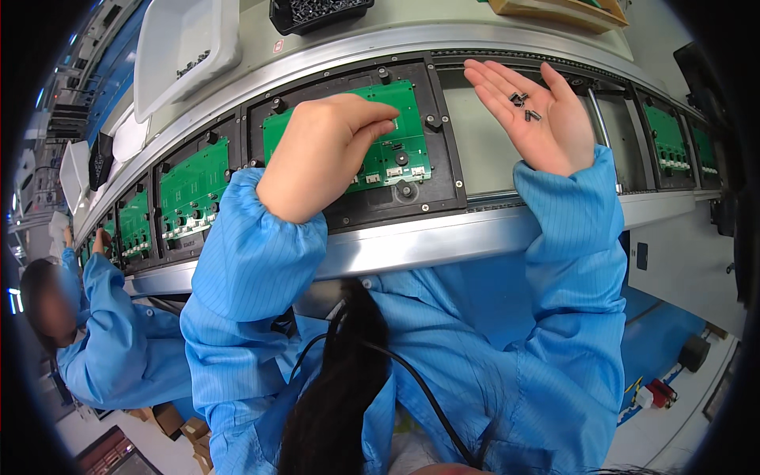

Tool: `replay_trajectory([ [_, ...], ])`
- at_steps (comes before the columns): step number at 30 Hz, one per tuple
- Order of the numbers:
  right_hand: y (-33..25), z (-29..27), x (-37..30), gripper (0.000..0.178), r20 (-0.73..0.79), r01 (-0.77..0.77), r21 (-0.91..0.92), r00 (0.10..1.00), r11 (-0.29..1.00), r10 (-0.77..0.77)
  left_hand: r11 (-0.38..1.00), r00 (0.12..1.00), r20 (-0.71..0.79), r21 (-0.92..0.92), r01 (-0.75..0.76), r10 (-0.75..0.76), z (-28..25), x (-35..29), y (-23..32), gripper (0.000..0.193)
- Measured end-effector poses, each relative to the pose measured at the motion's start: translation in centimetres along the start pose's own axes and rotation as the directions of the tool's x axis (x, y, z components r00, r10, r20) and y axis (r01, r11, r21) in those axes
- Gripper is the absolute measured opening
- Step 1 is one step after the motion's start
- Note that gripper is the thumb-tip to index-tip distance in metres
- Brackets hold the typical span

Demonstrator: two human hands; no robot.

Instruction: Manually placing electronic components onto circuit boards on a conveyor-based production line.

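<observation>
My left hand (pixel 328 146) is over a green circuit board (pixel 408 99), its thumb and forefinger pinched together above the right part of the board. What the fingertips hold, if anything, is too small to make out. The board lies in a black carrier frame (pixel 445 170) on the line; white connectors and black round parts stand along its near edge. To the right, my right hand (pixel 546 119) is open, palm up, fingers stretched out. Several small black cylindrical components (pixel 528 115) with shiny ends lie loose on its palm.
Beyond the rail stand a white tray (pixel 226 59) with a few small parts and a black bin (pixel 305 25) full of them. More carriers with green boards (pixel 194 186) line up on both sides. A co-worker in a blue smock (pixel 119 348) works at far left.
</observation>
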State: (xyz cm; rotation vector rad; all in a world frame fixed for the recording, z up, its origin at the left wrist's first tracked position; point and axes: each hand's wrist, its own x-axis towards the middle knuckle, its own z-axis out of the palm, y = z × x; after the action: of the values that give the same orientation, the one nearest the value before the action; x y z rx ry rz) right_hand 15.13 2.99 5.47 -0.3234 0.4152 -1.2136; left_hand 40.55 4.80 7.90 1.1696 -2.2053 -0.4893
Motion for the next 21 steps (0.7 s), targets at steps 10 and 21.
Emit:
replay_trajectory([
  [10, 0.9, -3.4, 0.2, 0.056, 0.278, 0.045, 0.072, 0.958, 0.996, -0.063, 0.979, 0.982, 0.171, 0.167, -0.114, 0.085, 2.5, 1.2, 0.8, 0.006],
  [21, 1.0, -3.1, -0.6, 0.057, 0.345, 0.055, 0.093, 0.935, 0.994, -0.084, 0.92, 0.953, 0.28, 0.333, -0.209, 0.115, 3.9, 1.7, 0.8, 0.006],
])
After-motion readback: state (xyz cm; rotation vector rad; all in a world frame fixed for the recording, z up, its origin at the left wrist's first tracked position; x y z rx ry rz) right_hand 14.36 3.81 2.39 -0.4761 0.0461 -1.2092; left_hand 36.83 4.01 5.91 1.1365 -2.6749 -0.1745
